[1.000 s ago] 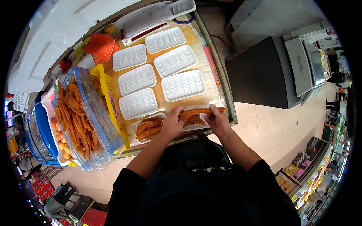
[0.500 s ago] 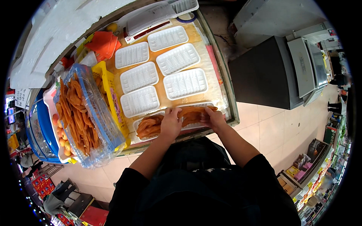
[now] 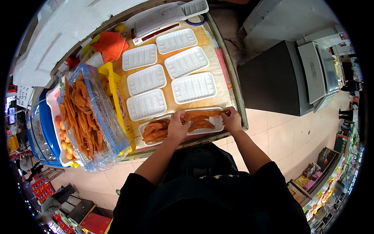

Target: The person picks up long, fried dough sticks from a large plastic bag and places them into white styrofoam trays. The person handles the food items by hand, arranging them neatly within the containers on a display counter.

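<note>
As the right hand [image 3: 232, 119] pinched the right end of a long orange-brown strip [image 3: 203, 114] between thumb and fingers, the left hand [image 3: 178, 126] bent over the strip's other end, its fingertips touching it; whether those fingers had closed on it could not be told, since the back of the hand hid them. The strip lay stretched between the two hands, above the far side of a ribbed white tray [image 3: 219, 124] at the table's near edge; a shorter curved piece [image 3: 201, 125] rested in that same tray, just nearer the wearer.

Immediately to the left, a heap of similar strips [image 3: 154, 132] filled a second tray [image 3: 141, 128], partly behind the left wrist; beyond them, six more white trays [image 3: 194, 88] stood in two uneven columns on the tan-topped table [image 3: 183, 106].

At the left, a blue crate [image 3: 120, 143] lined with clear plastic held a large pile of the orange-brown pieces [image 3: 80, 117]; a yellow basket [image 3: 116, 91] stood between it and the trays, while round orange-yellow fruit [image 3: 64, 145] showed on the crate's outer side. Toward the far edge lay a red-orange bag [image 3: 111, 45] and a roll of tape [image 3: 196, 21]; to the right, across a narrow gap, stood a dark grey cabinet [image 3: 272, 78].
</note>
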